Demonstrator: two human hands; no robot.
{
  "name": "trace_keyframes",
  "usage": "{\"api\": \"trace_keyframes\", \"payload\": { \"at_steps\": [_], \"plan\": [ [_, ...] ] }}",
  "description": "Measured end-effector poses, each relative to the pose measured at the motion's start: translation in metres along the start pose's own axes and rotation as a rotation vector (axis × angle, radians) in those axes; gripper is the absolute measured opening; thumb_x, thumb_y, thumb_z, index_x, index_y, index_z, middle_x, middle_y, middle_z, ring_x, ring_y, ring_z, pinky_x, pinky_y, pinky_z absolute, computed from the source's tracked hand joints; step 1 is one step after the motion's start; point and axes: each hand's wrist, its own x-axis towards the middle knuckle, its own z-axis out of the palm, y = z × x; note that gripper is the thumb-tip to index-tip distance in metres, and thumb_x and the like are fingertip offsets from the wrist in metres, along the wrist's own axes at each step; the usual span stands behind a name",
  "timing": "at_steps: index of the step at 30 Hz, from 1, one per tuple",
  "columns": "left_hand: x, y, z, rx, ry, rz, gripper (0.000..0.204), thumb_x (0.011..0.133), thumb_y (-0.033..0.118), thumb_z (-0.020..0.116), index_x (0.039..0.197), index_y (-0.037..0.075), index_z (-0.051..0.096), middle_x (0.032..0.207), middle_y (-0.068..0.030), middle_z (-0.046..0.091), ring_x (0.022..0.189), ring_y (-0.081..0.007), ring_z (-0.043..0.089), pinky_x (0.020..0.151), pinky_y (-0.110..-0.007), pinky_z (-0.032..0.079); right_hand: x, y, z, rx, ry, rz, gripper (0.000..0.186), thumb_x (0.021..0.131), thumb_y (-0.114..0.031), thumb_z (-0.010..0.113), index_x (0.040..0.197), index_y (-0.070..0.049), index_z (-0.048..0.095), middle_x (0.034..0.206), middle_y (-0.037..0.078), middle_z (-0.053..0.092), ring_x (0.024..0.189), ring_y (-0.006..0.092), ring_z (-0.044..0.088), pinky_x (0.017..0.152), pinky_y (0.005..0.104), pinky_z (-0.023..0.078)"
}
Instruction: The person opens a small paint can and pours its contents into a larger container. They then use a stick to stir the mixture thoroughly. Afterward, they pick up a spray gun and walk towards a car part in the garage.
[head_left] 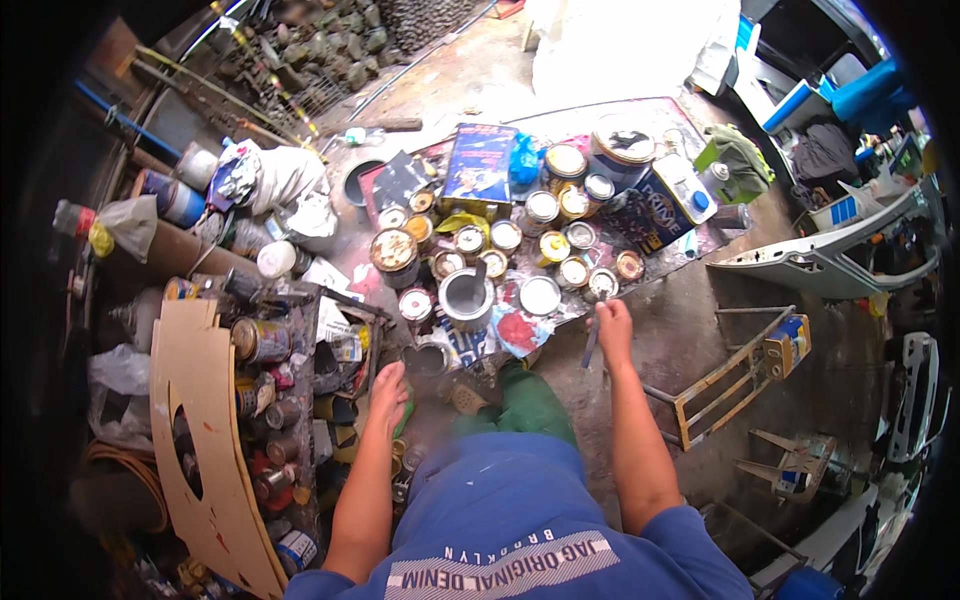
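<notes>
My right hand (614,332) is closed around a dark, narrow flat strip (591,343) that hangs down beside the fingers, close to the front edge of the low table. My left hand (387,388) is held low on the left with its fingers curled in; whatever may be inside them is hidden. Just past it a green object (404,418) partly shows. Ahead of me stands an open can of grey paint (467,297) with a dark flat tool (480,274) upright in it. A white-topped can (540,295) sits to its right.
Several paint-stained cans (395,256) crowd the table with a blue rectangular tin (480,170) and a white bucket (622,146). At left are a cluttered shelf and a tan cut-out board (205,440). Rusty metal frame (735,375) and pale car door (830,262) stand right.
</notes>
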Motion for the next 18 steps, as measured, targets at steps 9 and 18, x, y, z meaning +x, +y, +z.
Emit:
{"api": "trace_keyframes", "payload": {
  "at_steps": [9, 18],
  "plan": [
    [-0.011, 0.0, -0.003, -0.213, 0.039, -0.018, 0.011, 0.104, 0.019, 0.061, 0.111, 0.013, 0.056, 0.083, 0.0062, 0.05, 0.055, -0.0037, 0.037, 0.042, -0.019, 0.029, 0.09, -0.012, -0.107, 0.48, 0.407, 0.178, 0.036, 0.095, -0.001, 0.055, 0.13, -0.008, 0.051, 0.091, 0.007, 0.062, 0.077, 0.0174, 0.065, 0.064, 0.0294, 0.056],
    [-0.03, -0.005, 0.005, -0.407, -0.023, -0.083, 0.005, 0.104, 0.014, 0.058, 0.109, 0.012, 0.058, 0.084, 0.0049, 0.054, 0.056, -0.0049, 0.042, 0.046, -0.02, 0.033, 0.189, 0.098, -0.122, 0.732, 0.34, 0.479, 0.004, 0.093, -0.002, 0.059, 0.094, -0.004, 0.062, 0.074, 0.004, 0.065, 0.064, 0.012, 0.065, 0.057, 0.0276, 0.057]
  ]
}}
